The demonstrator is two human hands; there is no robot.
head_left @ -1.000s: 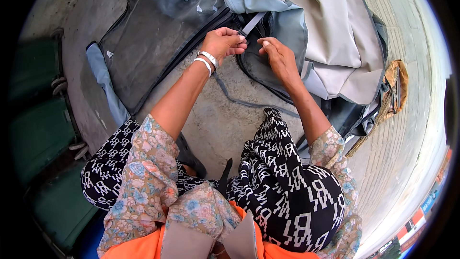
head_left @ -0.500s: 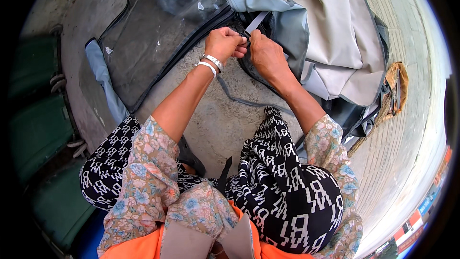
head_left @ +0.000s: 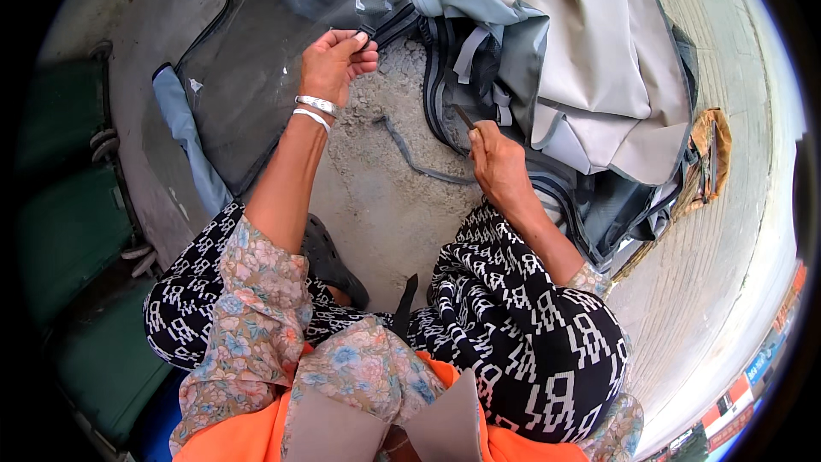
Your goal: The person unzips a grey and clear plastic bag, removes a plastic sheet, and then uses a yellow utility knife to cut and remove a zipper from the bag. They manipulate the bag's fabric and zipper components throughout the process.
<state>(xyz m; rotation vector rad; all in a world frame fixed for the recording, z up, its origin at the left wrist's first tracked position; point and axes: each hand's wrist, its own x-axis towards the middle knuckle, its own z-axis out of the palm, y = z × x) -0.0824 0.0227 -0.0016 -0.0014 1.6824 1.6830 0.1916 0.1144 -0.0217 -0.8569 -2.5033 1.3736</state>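
Concrete (head_left: 363, 180) between fabric edges (head_left: 432, 90), left grip (head_left: 336, 67) around dark trim (head_left: 395, 26), right grip (head_left: 500, 162) around slim tool (head_left: 463, 116)

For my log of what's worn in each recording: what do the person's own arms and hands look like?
Left hand: no glove; a silver-coloured bangle and a thin white band circle the wrist. Right hand: no glove, no wristwear visible. The left sleeve is floral, pink, orange and blue on a brownish ground; the right sleeve, mostly hidden, looks alike.
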